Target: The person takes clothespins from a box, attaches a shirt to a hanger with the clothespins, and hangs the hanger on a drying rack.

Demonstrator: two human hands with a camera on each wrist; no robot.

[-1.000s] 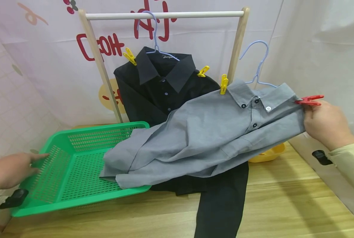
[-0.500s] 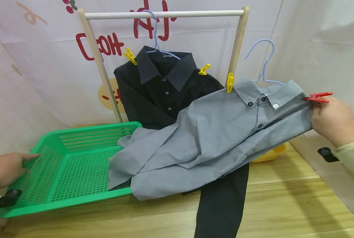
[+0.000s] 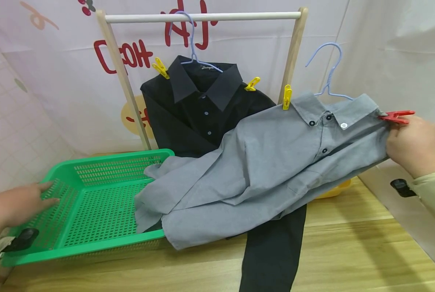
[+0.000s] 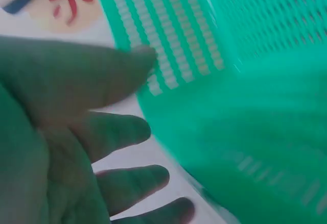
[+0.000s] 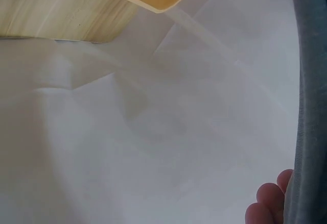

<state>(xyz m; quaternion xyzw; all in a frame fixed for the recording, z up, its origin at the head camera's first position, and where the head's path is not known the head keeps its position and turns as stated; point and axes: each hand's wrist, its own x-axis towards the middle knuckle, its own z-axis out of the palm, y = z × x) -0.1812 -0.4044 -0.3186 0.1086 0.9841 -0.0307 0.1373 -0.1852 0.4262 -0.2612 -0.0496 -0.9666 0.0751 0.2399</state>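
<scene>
My right hand (image 3: 418,146) grips the shoulder of a grey button-down shirt (image 3: 268,170), just below a red clothespin (image 3: 396,117). A blue hanger (image 3: 328,77) sticks out of the collar, and a yellow clothespin (image 3: 287,97) is clipped on the other shoulder. The shirt's lower end droops over the right side of a green plastic basket (image 3: 93,243). At the basket's left end is my left hand (image 3: 20,205), its fingers spread and holding nothing. In the right wrist view, fingertips (image 5: 268,201) show beside the grey cloth (image 5: 314,101).
Behind, a black shirt (image 3: 203,117) hangs by a blue hanger (image 3: 193,40) from the white rail (image 3: 203,18) of a wooden rack, with yellow clothespins on both shoulders. Its sleeve (image 3: 272,251) trails over the wooden table (image 3: 334,251). A yellow container (image 3: 334,190) is partly hidden behind the grey shirt.
My right hand has drawn the grey shirt right and slightly up. The basket shifted left, then stayed nearly still. My left hand first went left with it, then slightly right, fingers spreading.
</scene>
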